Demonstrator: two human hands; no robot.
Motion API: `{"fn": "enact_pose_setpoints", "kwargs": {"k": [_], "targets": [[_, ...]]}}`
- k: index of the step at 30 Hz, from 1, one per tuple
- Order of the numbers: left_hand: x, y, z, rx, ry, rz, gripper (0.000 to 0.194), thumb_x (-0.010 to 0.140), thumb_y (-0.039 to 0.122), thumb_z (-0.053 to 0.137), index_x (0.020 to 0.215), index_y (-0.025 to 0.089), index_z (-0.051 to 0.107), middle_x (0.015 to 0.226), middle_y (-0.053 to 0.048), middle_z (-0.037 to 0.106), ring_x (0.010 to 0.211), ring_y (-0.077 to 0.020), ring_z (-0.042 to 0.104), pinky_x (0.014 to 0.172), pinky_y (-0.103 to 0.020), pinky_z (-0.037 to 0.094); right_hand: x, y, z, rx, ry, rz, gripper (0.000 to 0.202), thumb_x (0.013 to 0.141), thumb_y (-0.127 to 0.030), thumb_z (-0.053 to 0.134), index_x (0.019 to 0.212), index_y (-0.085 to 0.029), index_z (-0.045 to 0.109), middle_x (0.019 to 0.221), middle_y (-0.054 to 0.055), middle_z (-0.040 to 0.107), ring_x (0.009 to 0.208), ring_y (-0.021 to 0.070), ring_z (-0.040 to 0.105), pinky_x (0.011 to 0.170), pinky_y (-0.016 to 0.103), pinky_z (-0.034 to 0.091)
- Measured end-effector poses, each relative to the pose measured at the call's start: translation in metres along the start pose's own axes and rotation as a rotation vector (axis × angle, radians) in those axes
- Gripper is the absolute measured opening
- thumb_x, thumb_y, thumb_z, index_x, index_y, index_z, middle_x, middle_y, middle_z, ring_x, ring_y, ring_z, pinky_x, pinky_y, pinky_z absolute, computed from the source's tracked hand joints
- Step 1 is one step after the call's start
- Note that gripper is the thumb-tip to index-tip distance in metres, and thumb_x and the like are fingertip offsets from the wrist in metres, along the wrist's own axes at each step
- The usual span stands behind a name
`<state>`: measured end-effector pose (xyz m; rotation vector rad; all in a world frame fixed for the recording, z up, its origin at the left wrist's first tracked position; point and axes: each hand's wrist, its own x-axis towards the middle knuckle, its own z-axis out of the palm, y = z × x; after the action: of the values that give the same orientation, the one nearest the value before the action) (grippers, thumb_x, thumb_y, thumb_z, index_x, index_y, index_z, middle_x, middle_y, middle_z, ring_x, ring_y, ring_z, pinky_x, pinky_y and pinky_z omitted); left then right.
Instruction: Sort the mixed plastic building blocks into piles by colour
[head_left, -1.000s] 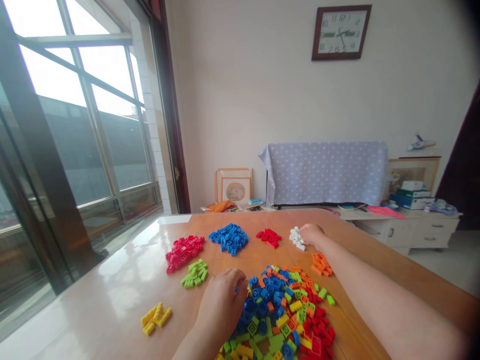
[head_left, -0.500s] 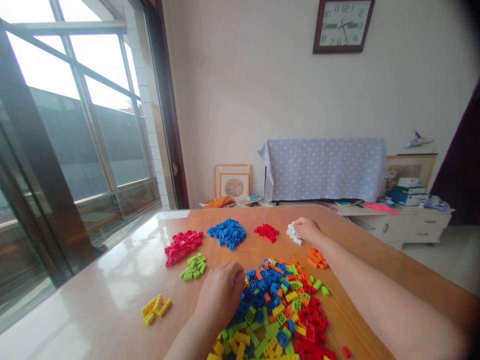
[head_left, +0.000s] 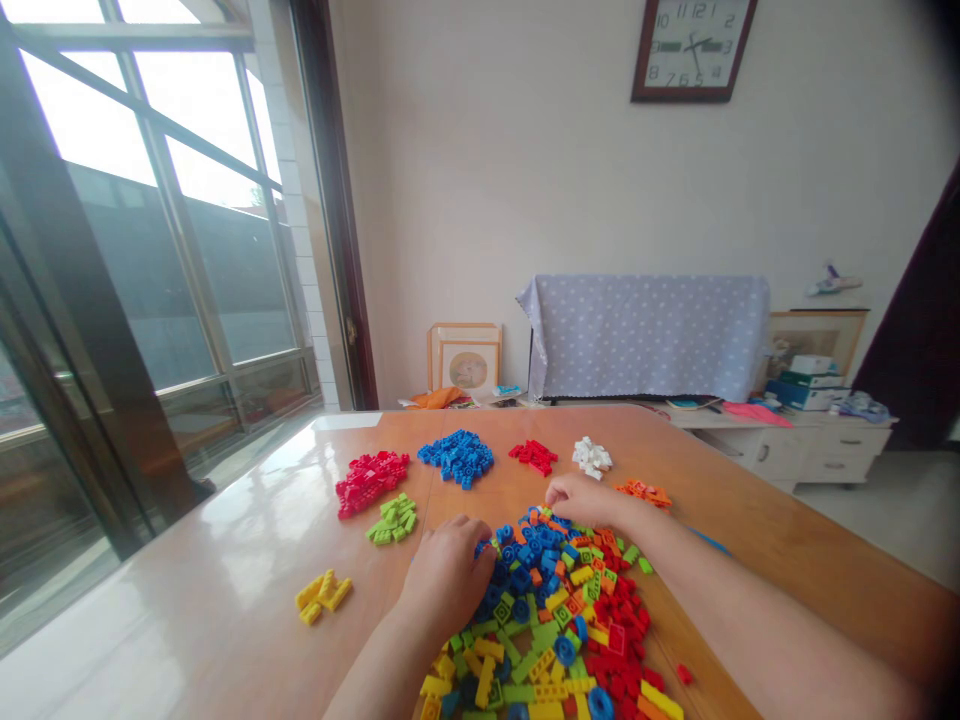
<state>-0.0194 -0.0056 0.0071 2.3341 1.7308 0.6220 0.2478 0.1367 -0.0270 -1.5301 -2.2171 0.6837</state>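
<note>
A large mixed pile of toy building bricks (head_left: 544, 630) in blue, green, yellow, orange and red spreads in front of me. My left hand (head_left: 454, 565) rests against its left side, fingers curled down by the blue bricks; what they may hold is hidden. At the pile's far edge is my right hand (head_left: 585, 500), its fingertips pinched together low over the bricks. Whatever lies between those fingertips is too small to make out. Beyond it sit a white brick heap (head_left: 592, 457) and an orange heap (head_left: 643, 492), the latter partly covered by my right arm.
Sorted heaps stand around the pile: dark pink bricks (head_left: 371, 482), blue bricks (head_left: 456, 458), red bricks (head_left: 533, 457), light green bricks (head_left: 393, 520) and yellow bricks (head_left: 322, 596). The wooden table (head_left: 225, 600) ends before a white cabinet (head_left: 832, 455). A single red brick (head_left: 684, 674) lies at the right.
My right hand has come back from the white heap to the far edge of the mixed pile, leaving the white bricks in full view. My left hand has hardly moved.
</note>
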Motion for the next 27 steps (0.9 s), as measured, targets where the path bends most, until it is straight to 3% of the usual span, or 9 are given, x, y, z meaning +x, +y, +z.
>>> {"fn": "enact_pose_setpoints", "kwargs": {"k": [8,15,21,27], "targets": [[-0.001,-0.001,0.005,0.043,-0.042,0.039,0.015,0.087,0.032,0.056,0.095,0.026,0.066,0.098,-0.007,0.064,0.096,-0.0228,0.060,0.080,-0.029,0.044,-0.023,-0.009,0.007,0.026,-0.047,-0.011,0.023,0.068,-0.014,0.059,0.087,-0.018,0.072,0.073,-0.001,0.070,0.064,0.0115,0.059,0.054,0.017,0.037],[-0.001,-0.004,0.006,0.064,-0.065,0.051,0.011,0.085,0.030,0.058,0.092,0.024,0.065,0.100,-0.007,0.065,0.099,-0.0244,0.059,0.082,-0.031,0.043,-0.038,-0.009,0.007,0.049,-0.009,-0.003,0.014,0.068,-0.015,0.060,0.073,-0.017,0.073,0.066,-0.001,0.068,0.060,0.0112,0.055,0.053,0.019,0.036],[-0.003,-0.001,0.003,0.068,-0.082,0.072,0.012,0.085,0.026,0.056,0.092,0.025,0.066,0.099,-0.007,0.067,0.099,-0.0246,0.059,0.078,-0.031,0.042,-0.050,0.000,-0.011,0.096,0.153,0.072,0.023,0.078,-0.024,0.053,0.090,-0.017,0.071,0.069,-0.001,0.065,0.061,0.0115,0.053,0.052,0.019,0.035],[-0.002,0.002,0.003,0.093,-0.084,0.101,0.012,0.086,0.025,0.054,0.090,0.024,0.065,0.096,-0.007,0.066,0.096,-0.0248,0.059,0.076,-0.031,0.042,-0.067,0.019,-0.017,0.031,0.264,0.187,0.021,0.081,-0.030,0.053,0.082,-0.018,0.069,0.065,-0.001,0.064,0.060,0.0122,0.053,0.052,0.020,0.033]]}}
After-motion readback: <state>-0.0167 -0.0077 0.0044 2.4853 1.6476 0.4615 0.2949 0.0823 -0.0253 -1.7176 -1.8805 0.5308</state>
